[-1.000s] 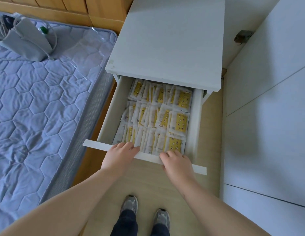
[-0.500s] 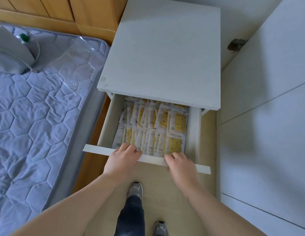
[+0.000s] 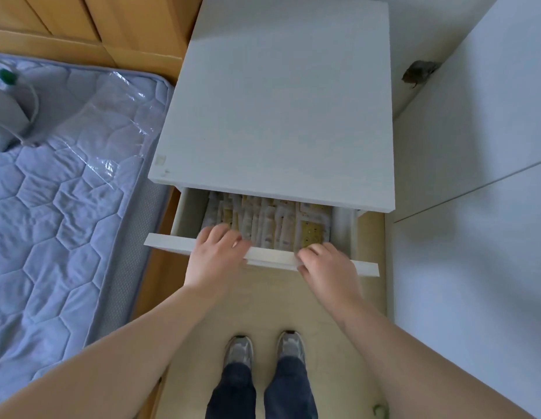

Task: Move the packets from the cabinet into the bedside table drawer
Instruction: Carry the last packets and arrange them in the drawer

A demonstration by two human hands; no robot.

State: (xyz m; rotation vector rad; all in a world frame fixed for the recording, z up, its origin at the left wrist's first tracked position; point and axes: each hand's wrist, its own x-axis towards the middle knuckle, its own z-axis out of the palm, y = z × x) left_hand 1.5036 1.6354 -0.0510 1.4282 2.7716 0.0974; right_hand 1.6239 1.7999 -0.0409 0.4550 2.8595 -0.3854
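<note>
Both left hand (image 3: pixel 216 254) and right hand (image 3: pixel 328 264) grip the drawer front (image 3: pixel 166 244); print on packets (image 3: pixel 278 228) is unreadable.

The bedside table (image 3: pixel 278 101) stands between the mattress (image 3: pixel 51 222) on its left and the cabinet (image 3: pixel 474 207) on its right. Its drawer (image 3: pixel 166 241) juts partway out toward the person, with packets (image 3: pixel 272 225) packed in rows inside. The left hand (image 3: pixel 216 252) and right hand (image 3: pixel 326 264) sit side by side over the drawer's front edge. The shoes (image 3: pixel 237 349) stand on the floor before it.
</note>
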